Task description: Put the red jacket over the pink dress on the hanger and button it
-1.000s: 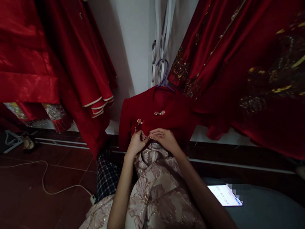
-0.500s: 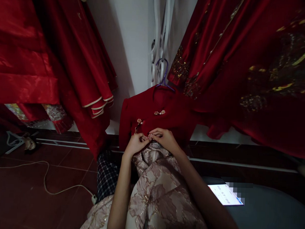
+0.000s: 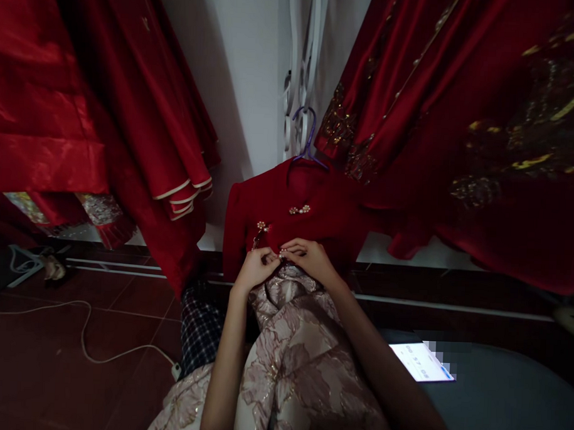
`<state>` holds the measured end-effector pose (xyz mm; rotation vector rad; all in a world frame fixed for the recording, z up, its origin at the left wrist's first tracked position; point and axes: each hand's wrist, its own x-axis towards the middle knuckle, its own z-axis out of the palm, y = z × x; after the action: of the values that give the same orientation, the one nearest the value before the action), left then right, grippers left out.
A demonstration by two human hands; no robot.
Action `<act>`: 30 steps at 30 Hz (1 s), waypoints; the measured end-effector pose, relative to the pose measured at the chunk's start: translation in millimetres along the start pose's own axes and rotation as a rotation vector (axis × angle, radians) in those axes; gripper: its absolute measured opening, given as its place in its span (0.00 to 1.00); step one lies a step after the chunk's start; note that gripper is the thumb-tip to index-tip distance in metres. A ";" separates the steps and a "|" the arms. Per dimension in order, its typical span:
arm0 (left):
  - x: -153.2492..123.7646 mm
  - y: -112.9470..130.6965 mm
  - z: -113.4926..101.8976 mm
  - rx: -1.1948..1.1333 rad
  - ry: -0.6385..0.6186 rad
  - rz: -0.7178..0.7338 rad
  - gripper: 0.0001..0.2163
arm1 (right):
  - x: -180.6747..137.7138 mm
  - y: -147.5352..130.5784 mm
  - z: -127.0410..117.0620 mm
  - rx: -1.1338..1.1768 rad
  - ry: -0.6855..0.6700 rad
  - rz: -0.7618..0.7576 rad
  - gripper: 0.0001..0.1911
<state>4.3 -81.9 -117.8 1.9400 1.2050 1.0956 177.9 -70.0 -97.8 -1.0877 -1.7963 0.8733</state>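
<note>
A red jacket (image 3: 257, 198) hangs in front of me on a purple hanger (image 3: 311, 137). My left hand (image 3: 257, 268) and my right hand (image 3: 309, 256) meet at the lower front of the jacket, fingertips almost touching. Both hands are closed in a pinch on a small pearl clasp (image 3: 282, 255), partly hidden by the fingers. Higher on the front sit one pearl clasp (image 3: 300, 210) and a flower-shaped pearl ornament (image 3: 262, 226) with a dangling piece. Shiny pinkish floral brocade cloth (image 3: 286, 365) spreads below my hands, between my forearms.
Red garments (image 3: 51, 94) hang at left, and a gold-embroidered red gown (image 3: 413, 119) at right. A lit phone (image 3: 416, 362) rests on a grey surface (image 3: 506, 398). A white cable (image 3: 87, 340) crosses the tiled floor. Checked dark cloth (image 3: 198, 331) lies beside my left forearm.
The view has shifted very slightly. Both hands keep their pinch at the same spot on the jacket; the finger positions hardly differ.
</note>
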 end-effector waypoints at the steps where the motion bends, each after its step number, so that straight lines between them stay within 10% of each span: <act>1: -0.1 -0.9 -0.1 0.003 -0.010 0.004 0.09 | -0.1 -0.3 -0.1 -0.022 0.000 -0.001 0.10; 15: -5.9 -3.9 -19.5 0.052 0.049 0.001 0.12 | -2.1 -12.7 -51.5 -0.123 0.146 0.031 0.15; 30: -0.8 -6.3 -2.9 0.067 0.003 -0.054 0.10 | -2.0 16.0 -5.4 -0.113 -0.190 0.068 0.08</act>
<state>-1.1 -79.8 -121.7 1.9446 1.3028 1.0429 188.6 -65.0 -110.0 -1.1768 -1.9954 0.9527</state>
